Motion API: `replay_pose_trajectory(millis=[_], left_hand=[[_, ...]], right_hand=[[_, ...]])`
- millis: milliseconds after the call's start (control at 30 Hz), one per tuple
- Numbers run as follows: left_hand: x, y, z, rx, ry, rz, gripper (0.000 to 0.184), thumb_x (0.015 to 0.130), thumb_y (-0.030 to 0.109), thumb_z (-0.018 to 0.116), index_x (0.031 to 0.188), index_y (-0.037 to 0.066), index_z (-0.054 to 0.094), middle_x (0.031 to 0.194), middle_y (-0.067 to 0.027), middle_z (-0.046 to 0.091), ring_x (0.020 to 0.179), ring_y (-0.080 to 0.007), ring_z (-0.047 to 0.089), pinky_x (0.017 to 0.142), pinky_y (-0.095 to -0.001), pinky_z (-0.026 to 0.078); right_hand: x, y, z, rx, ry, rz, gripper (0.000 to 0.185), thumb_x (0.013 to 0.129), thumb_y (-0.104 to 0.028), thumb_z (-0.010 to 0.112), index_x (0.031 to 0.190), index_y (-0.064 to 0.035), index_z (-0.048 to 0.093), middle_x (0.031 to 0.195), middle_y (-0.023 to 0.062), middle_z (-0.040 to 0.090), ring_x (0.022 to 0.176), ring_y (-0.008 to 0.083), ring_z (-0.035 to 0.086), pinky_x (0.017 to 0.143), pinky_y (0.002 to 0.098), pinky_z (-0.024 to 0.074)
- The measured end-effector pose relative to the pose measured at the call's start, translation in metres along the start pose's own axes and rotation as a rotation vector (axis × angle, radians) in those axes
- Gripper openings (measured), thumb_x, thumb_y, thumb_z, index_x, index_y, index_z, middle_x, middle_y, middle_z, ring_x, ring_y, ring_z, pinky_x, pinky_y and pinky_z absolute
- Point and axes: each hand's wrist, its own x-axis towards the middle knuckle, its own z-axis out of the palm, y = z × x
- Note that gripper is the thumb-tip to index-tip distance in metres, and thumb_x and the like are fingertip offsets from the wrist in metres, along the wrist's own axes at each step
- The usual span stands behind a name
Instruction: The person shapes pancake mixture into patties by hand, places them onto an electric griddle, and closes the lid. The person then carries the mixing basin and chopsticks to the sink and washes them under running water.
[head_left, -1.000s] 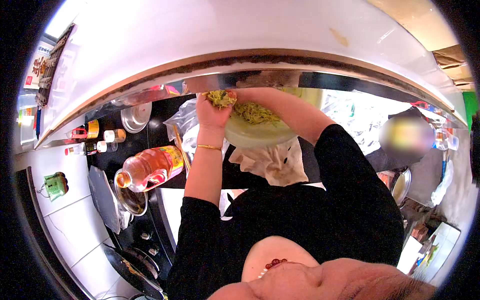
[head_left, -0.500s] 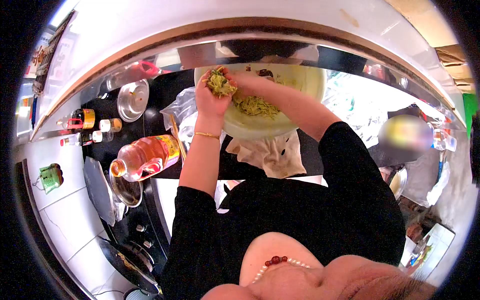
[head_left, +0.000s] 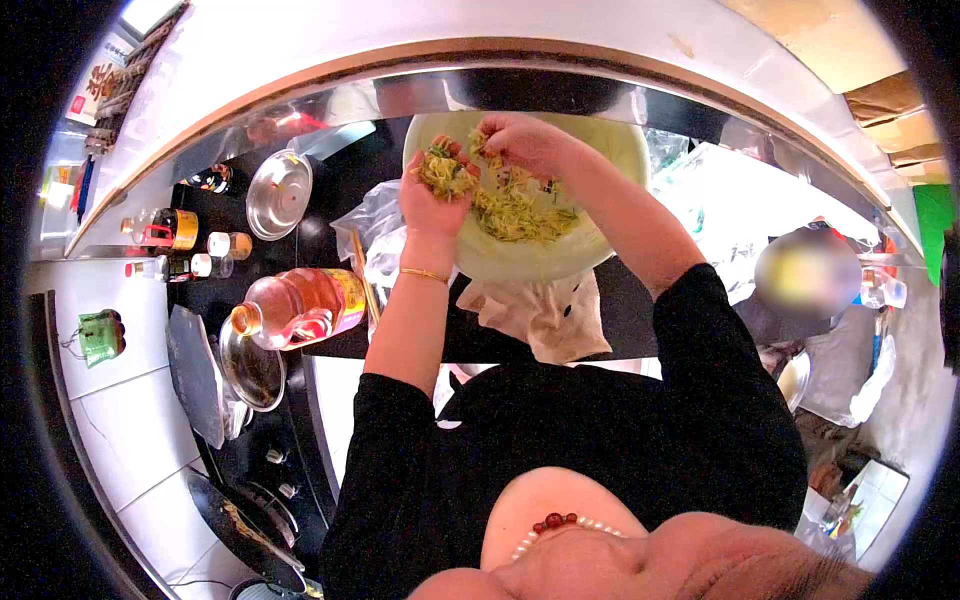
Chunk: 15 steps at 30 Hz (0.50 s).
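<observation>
A big pale green basin (head_left: pixel 628 165) stands on the black counter. Shredded green vegetable (head_left: pixel 525 218) lies in its lower part. My left hand (head_left: pixel 432 205) is cupped over the basin's left side, palm up, with a clump of the shreds (head_left: pixel 445 175) in it. Above the basin, just right of that clump, my right hand (head_left: pixel 535 145) pinches a small bunch of shreds (head_left: pixel 482 145) in its fingertips. Under the basin's near side, a beige cloth (head_left: pixel 540 315) spreads toward my body.
An oil bottle (head_left: pixel 305 308) lies pointing left in view, beside chopsticks (head_left: pixel 364 275) and a clear plastic bag (head_left: pixel 378 225). A steel bowl (head_left: pixel 279 195) and several seasoning bottles (head_left: pixel 180 230) are farther left. White plastic sheeting (head_left: pixel 730 195) covers the right side.
My right hand has moved up and away from the left palm, carrying a pinch of shreds. The left hand still cups its clump. The whole view has shifted slightly.
</observation>
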Motion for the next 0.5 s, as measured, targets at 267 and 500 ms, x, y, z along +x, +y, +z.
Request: replay_pose_trajectory(millis=[267,500], left_hand=[[-0.014,-0.027,0.003,0.059,-0.136,0.008,0.033,0.089,0.026,0.034,0.106,0.005,0.053,0.101,-0.0119,0.057,0.094,-0.0246,0.054,0.084,-0.0411,0.044],[0.003,-0.034,-0.009,0.036,-0.183,-0.037,0.030,0.091,0.022,0.032,0.102,0.005,0.054,0.100,-0.0105,0.057,0.093,-0.0249,0.055,0.084,-0.0383,0.045]], right_hand=[[-0.046,-0.023,0.067,-0.944,0.262,-0.546,0.026,0.068,-0.004,0.055,0.094,0.0005,0.054,0.088,0.0122,0.057,0.084,0.0257,0.055,0.081,0.0313,0.0417],[-0.086,-0.014,0.096,-1.290,0.508,-0.903,0.028,0.071,-0.005,0.052,0.099,-0.0004,0.054,0.104,0.0177,0.054,0.102,0.0320,0.049,0.092,0.0407,0.0360]])
